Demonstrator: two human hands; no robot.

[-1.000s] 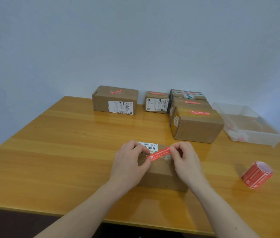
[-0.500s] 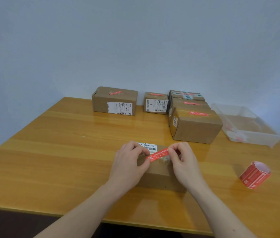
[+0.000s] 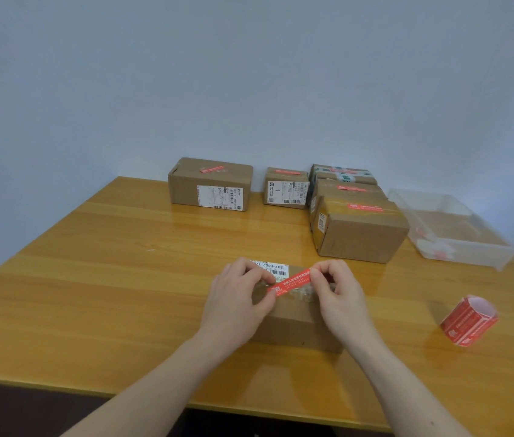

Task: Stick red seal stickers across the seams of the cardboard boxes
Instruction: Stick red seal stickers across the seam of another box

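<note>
Near the worktop's front edge, the left hand and right hand each pinch an end of a red seal sticker stretched above the cardboard box; placing seems underway; next, lower it across the seam and press flat.

From my seat little differs between the earlier views and this one. The red seal sticker now shows more of its length between the hands, tilted with its right end higher. My right hand has its fingers raised a touch at that upper end, pinching it, where a second ago they sat lower over the cardboard box. My left hand now pinches the lower end slightly further toward me. The camera view drifts slightly.
</note>
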